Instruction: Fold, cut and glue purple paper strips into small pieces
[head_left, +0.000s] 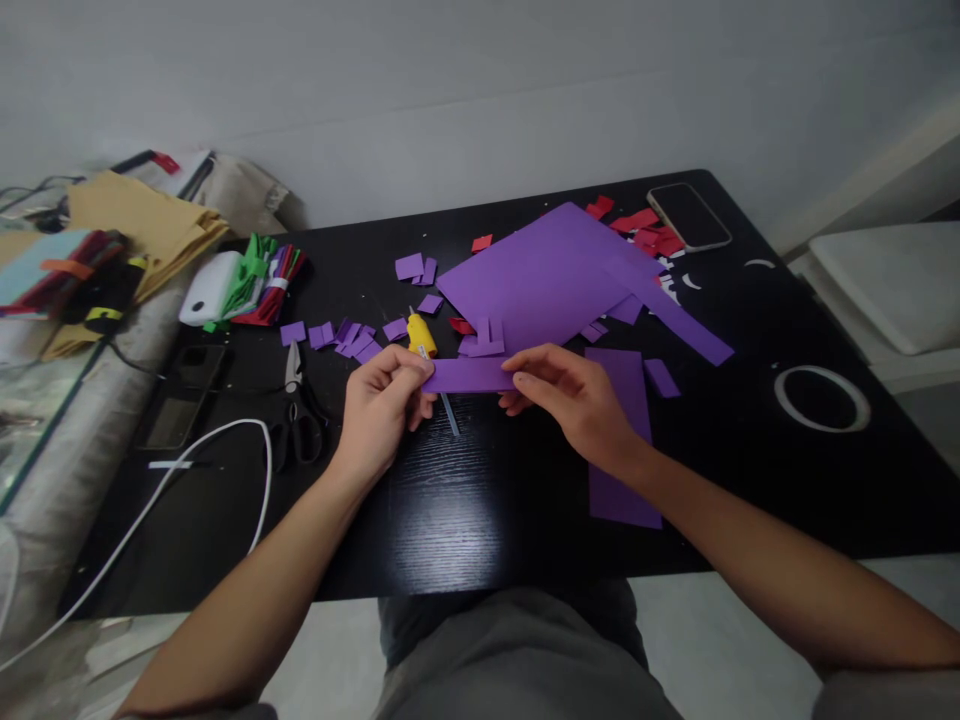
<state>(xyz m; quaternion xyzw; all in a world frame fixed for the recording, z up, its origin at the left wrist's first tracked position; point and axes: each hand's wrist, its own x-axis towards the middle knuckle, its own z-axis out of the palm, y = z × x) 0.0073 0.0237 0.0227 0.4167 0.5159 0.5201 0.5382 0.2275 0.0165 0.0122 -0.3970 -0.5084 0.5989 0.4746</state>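
A purple paper strip (472, 375) is stretched level between my two hands, above the black table. My left hand (384, 395) pinches its left end between thumb and fingers. At the other end, the thumb and fingers of my right hand (574, 395) close on the strip. Just behind the left end lies a yellow glue gun (421, 334), with a pale bluish stick (450, 414) showing below the strip. Large purple sheets (540, 275) lie beyond my hands, and a purple rectangular piece (624, 495) rests partly under my right forearm.
Black-handled scissors (298, 405) lie left of my left hand, near small purple pieces (352, 338). A white cable (217, 432) loops across the table (517, 540). Red scraps (652, 235) and a phone (690, 215) are at the back right. A white ring (780, 395) lies at right.
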